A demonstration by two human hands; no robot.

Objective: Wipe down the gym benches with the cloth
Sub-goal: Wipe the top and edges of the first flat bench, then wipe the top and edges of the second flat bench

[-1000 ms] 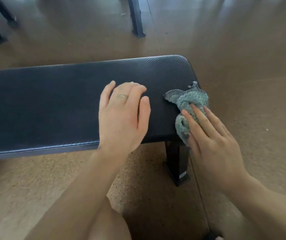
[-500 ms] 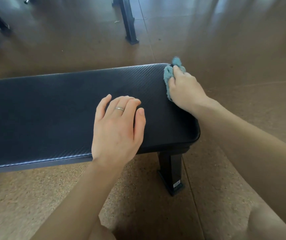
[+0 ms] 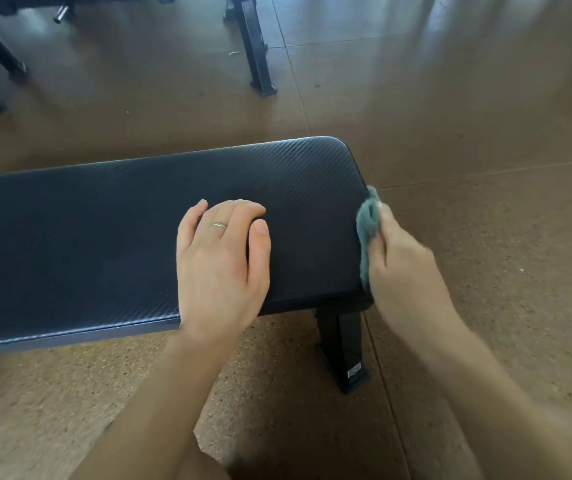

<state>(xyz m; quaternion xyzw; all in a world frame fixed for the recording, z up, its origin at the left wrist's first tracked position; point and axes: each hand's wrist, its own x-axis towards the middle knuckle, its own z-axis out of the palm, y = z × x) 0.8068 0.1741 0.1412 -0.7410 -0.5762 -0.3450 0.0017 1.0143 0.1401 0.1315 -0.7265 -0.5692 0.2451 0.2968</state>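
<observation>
Right hand [image 3: 402, 265] presses cloth [image 3: 367, 233] against tabletop [image 3: 104, 237] end edge; left hand [image 3: 220, 265] flat, released, bracing. Risk: cloth slips off edge, drops to floor.

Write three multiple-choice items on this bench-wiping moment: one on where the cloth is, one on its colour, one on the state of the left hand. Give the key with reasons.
1. Where is the cloth?
A. against the end edge of the bench pad
B. on the floor
C. under the left hand

2. What colour is the cloth?
A. red
B. blue-green
C. white

3. How is the left hand?
A. gripping the bench leg
B. lifted in the air
C. resting flat on the pad, holding nothing

Key: 1 A, the right hand presses it to the end of the bench. 2 B, its folds show teal. 3 C, its fingers lie spread on the black pad.
</observation>
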